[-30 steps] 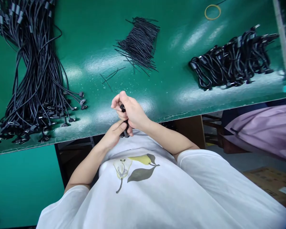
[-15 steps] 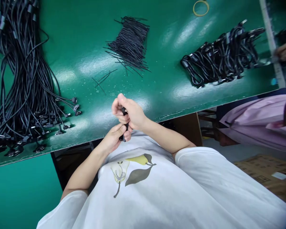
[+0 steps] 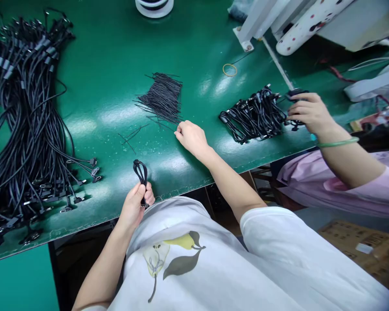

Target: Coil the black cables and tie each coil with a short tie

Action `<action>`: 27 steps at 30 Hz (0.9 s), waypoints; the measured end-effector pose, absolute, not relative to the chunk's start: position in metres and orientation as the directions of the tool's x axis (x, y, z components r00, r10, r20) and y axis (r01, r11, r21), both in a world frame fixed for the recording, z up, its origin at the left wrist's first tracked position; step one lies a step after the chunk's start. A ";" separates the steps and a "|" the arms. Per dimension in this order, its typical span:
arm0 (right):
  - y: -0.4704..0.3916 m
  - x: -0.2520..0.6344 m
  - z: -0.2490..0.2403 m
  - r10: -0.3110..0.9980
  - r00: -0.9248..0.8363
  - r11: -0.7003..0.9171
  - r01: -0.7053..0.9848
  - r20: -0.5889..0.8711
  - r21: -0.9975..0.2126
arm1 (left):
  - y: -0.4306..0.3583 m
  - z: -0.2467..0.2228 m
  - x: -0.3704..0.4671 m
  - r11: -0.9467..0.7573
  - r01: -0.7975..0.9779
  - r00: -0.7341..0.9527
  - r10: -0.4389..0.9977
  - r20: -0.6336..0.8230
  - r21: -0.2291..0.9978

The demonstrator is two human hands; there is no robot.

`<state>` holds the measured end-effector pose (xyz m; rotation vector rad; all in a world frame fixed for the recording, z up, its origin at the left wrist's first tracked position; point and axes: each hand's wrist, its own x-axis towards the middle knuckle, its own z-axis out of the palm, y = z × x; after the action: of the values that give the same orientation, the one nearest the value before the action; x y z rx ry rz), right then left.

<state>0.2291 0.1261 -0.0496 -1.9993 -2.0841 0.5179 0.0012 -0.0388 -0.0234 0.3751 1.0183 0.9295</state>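
Observation:
My left hand (image 3: 138, 203) is closed around a black cable (image 3: 140, 172), folded into a short looped bundle whose loops stick up above the fist. My right hand (image 3: 192, 137) reaches over the table to the near right corner of a pile of thin black twist ties (image 3: 162, 96). Its thumb and forefinger are pinched together at the end of a tie; the fingertips are partly hidden. A few loose ties (image 3: 129, 137) lie apart, left of the pile.
A large heap of unfolded black cables (image 3: 29, 112) covers the left of the green table (image 3: 100, 82). On the right lies a row of folded cables (image 3: 253, 113), beside a co-worker's hand (image 3: 311, 113). Farther back are a yellow rubber band (image 3: 230, 70) and a white spool (image 3: 154, 9).
My hands have parted. The right went forward to the twist ties, while the left kept the folded cable. The view has shifted, and the co-worker's hand shows more fully.

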 end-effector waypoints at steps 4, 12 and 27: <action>0.110 0.232 -0.042 0.998 -0.054 0.031 0.907 -0.043 -0.420 | -0.039 -0.019 0.001 0.513 -0.504 0.146 0.844 -0.517 0.695; 0.015 0.193 -0.028 0.865 -0.502 0.140 0.273 -0.017 -0.952 | -0.033 -0.015 0.017 0.519 -0.508 0.282 0.854 -0.436 0.688; 0.032 0.174 -0.012 0.096 -0.952 0.953 0.172 0.290 0.248 | -0.023 -0.033 -0.002 0.500 -0.134 0.255 0.852 -0.458 0.855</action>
<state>0.1745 0.0320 -0.0117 -0.1984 -2.8292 -0.3952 -0.0021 -0.0235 -0.0326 0.7954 1.1129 0.7749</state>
